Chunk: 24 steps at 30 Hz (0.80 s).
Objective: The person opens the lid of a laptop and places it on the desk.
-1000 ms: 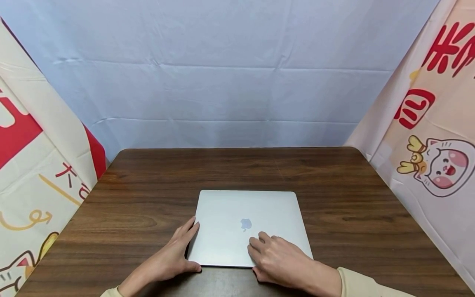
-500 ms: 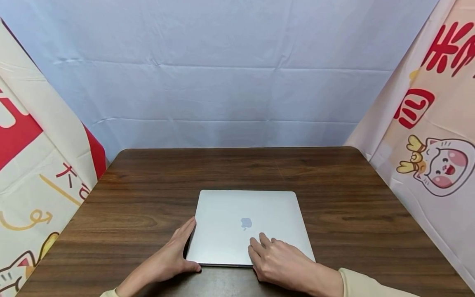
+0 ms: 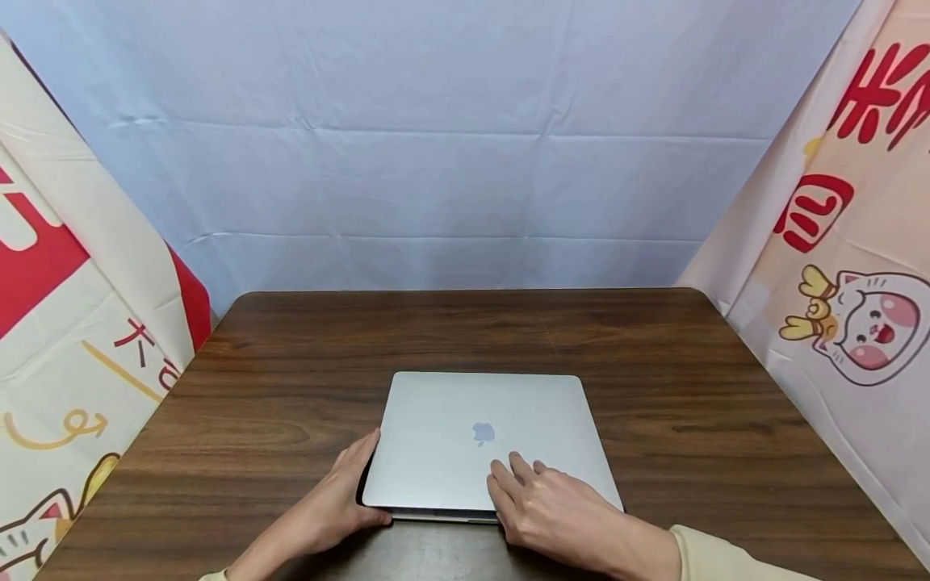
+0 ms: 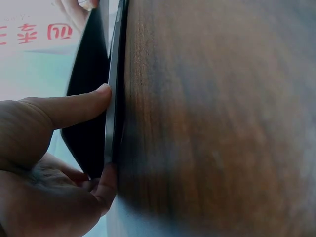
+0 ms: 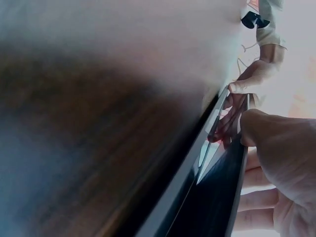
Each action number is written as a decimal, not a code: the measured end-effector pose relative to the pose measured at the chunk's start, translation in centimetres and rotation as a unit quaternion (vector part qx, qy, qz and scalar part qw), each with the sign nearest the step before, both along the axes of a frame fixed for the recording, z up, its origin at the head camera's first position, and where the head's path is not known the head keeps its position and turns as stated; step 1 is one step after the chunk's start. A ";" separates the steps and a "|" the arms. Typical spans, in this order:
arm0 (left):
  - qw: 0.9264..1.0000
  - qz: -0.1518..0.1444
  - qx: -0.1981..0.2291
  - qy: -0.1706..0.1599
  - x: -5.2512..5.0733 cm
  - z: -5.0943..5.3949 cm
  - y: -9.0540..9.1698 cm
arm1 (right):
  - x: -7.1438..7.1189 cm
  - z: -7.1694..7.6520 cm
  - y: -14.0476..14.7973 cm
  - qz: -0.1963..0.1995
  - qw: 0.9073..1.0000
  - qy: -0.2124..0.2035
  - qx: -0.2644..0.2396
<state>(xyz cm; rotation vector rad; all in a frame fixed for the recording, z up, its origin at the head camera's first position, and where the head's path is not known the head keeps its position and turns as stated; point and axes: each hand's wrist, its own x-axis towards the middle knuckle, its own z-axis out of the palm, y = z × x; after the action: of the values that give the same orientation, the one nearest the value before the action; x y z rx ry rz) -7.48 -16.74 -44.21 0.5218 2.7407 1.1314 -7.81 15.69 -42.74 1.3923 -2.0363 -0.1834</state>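
Observation:
A silver laptop (image 3: 436,436) lies on the table, its front edge towards me, the lid slightly raised along that edge. My left hand (image 3: 330,502) holds the base at the front left corner, thumb on the front edge and fingers along the left side. In the left wrist view the thumb presses the rim of the base (image 4: 113,106), while the dark screen (image 4: 85,74) leans away from it. My right hand (image 3: 548,504) pinches the lid's front edge; its thumb is under the lid in the right wrist view, and the other fingers lie on the outer face.
The dark wooden table (image 3: 676,387) extends round the laptop on all sides. Behind it hangs a pale blue cloth (image 3: 465,161). Printed cloths, one on the left (image 3: 43,387) and one on the right (image 3: 857,452), flank the table.
The lid's front edge has risen from the base, and a dark gap now shows there. My right hand has shifted slightly with it. The left hand stays at the corner.

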 end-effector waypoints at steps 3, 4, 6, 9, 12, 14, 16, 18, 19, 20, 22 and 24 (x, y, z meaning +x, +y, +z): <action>1.000 0.005 0.004 -0.001 0.0 -0.1 0.1 | 0.0 0.2 0.1 -0.002 1.000 0.005 0.004; 1.000 0.007 0.008 -0.003 0.0 -0.1 0.1 | 0.0 0.3 0.2 -0.003 1.000 0.003 0.006; 1.000 0.010 0.013 -0.009 -0.1 -0.1 0.1 | 0.0 0.5 0.2 -0.005 1.000 0.005 0.009; 1.000 0.005 0.022 -0.007 -0.2 -0.2 0.0 | 0.0 0.9 0.3 -0.007 1.000 0.006 0.013; 1.000 -0.011 0.024 0.003 -0.2 -0.2 -0.2 | -0.1 1.2 0.5 -0.005 1.000 0.010 0.016; 1.000 -0.019 0.020 0.011 -0.3 -0.3 -0.3 | -0.1 1.4 0.5 -0.003 1.000 0.013 0.013; 0.999 -0.023 0.018 0.014 -0.3 -0.4 -0.4 | -0.2 1.7 0.5 0.000 1.000 0.014 0.006; 0.999 -0.025 0.015 0.015 -0.4 -0.4 -0.5 | -0.3 1.9 0.5 0.002 1.000 0.014 -0.002; 0.999 -0.025 0.016 0.014 -0.4 -0.4 -0.5 | -0.4 2.1 0.5 0.002 1.000 0.015 -0.005; 0.999 -0.025 0.015 0.013 -0.4 -0.3 -0.5 | -0.5 2.2 0.5 0.004 1.000 0.013 -0.009; 1.000 -0.023 0.017 0.008 -0.4 -0.1 -0.5 | -0.6 2.4 0.5 0.005 1.000 0.010 -0.013; 1.000 -0.019 0.015 0.002 -0.3 0.0 -0.5 | -0.7 2.7 0.5 0.007 1.000 0.011 -0.015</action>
<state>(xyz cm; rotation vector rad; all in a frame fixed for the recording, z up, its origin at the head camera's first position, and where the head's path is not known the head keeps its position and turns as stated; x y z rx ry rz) -7.82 -17.20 -44.21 0.5784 2.7084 1.1661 -8.52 16.22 -40.03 1.3795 -2.0033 -0.1597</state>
